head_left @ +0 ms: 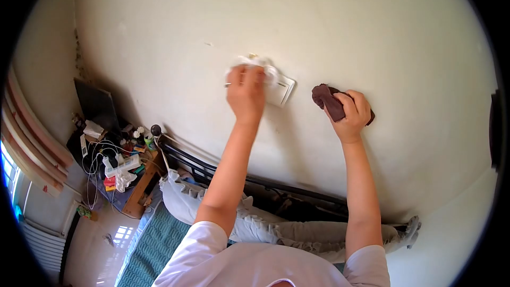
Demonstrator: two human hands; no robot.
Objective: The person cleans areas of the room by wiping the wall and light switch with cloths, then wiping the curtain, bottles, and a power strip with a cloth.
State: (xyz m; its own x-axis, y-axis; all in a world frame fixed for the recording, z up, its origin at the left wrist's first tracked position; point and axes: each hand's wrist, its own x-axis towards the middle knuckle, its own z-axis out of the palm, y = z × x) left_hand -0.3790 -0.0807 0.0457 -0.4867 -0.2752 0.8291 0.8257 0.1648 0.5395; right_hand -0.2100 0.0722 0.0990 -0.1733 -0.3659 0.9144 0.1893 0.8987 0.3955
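Note:
Against the pale wall, my left hand (247, 91) is closed on a white cloth or tissue (271, 73), over the left part of a white wall switch plate (282, 91). That hand and the white material are slightly blurred, and the plate's left side is hidden behind them. To the right of the plate, my right hand (350, 117) grips a bunched dark brown cloth (333, 104), which is at the wall surface.
Below is a black metal bed frame (202, 166) with grey ruffled pillows (305, 232) and a green quilted cover (154, 247). A cluttered desk at left holds a power strip (123, 166), cables and a dark monitor (96, 103). Striped curtains (34, 138) hang at far left.

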